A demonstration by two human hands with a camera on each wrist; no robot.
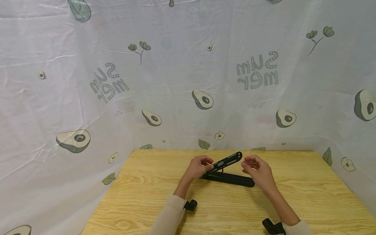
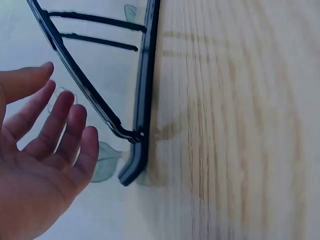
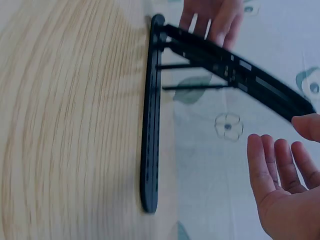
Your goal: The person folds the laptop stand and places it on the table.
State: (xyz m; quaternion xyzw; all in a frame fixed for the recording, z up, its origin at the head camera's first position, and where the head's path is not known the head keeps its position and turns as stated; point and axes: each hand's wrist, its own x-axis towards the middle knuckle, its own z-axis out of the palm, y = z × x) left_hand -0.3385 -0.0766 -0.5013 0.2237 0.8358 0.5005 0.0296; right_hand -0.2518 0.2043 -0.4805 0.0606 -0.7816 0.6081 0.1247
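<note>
A black folding laptop stand (image 1: pixel 232 179) rests on the table, its long base lying flat. Its upper arm (image 1: pixel 228 161) slants up to the right from the hinge at the left, with thin struts (image 3: pixel 192 87) bracing it from below. Beside the hinge end is my left hand (image 1: pixel 196 167), fingers spread and loosely bent; the left wrist view shows its palm (image 2: pixel 40 170) with nothing in it. My right hand (image 1: pixel 260 171) hovers near the raised tip, fingers relaxed, palm holding nothing. In the right wrist view its thumb (image 3: pixel 309 126) lies right at the arm's end.
The wood-grain table (image 1: pixel 147 195) extends around the stand. Behind it and at both sides hangs a pale sheet (image 1: pixel 176 75) printed with avocados, leaves and flowers. Black camera mounts sit on the left wrist (image 1: pixel 191 205) and the right wrist (image 1: pixel 273 226).
</note>
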